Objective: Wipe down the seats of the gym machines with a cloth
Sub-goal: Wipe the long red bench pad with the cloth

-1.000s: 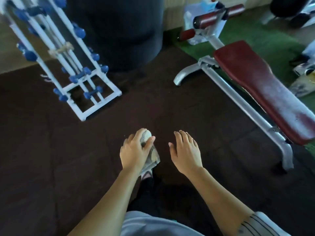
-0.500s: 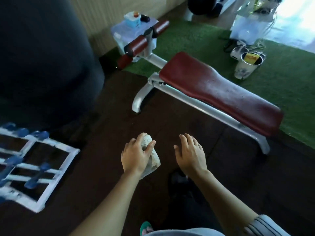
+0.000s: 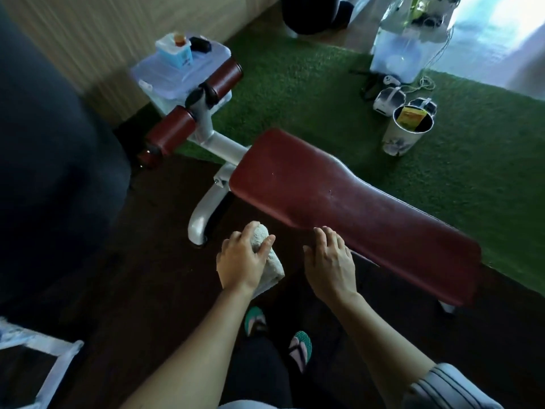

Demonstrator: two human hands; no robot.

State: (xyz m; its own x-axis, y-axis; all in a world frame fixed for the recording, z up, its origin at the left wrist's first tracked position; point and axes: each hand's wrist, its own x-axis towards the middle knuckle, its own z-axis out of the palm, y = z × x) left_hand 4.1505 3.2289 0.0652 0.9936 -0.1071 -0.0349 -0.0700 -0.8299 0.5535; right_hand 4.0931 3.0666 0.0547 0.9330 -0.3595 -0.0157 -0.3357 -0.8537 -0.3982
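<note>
While the left hand [image 3: 243, 261] clutches the balled cloth [image 3: 272, 270], the red bench seat [image 3: 339, 199] lies at its one o'clock, near but apart, its long axis running ten to four. The right hand [image 3: 330, 264], empty and loose-fingered, hovers nearer the seat's edge.

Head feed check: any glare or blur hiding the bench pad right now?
Head view: daylight blows out the top right corner; wall and white rack are smeared; bench pad dim but readable, cloth in the left hand sharp.
</note>
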